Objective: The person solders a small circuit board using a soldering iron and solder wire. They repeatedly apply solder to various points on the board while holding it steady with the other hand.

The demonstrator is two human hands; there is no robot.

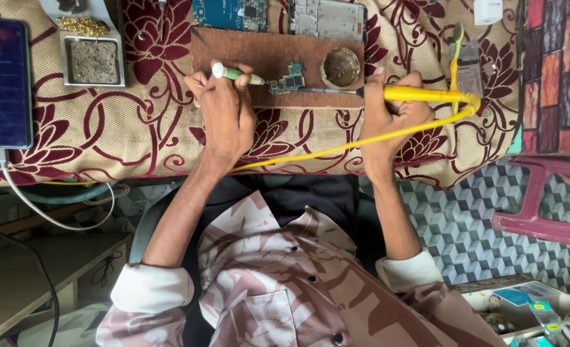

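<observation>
Head view: both hands closed on tools over a small board (288, 81).
Left hand (224, 109) grips a green tool (236, 75), right hand (394, 106) an iron (420, 94); a slip could scorch fingers or shift the board.

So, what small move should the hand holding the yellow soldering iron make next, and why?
Probably the right hand should ease the soldering iron slightly towards the small circuit board. Its dark tip lies at that board's edge, and the left hand already has the green-handled tool against the other side. Whether the tip touches is unclear.
</observation>
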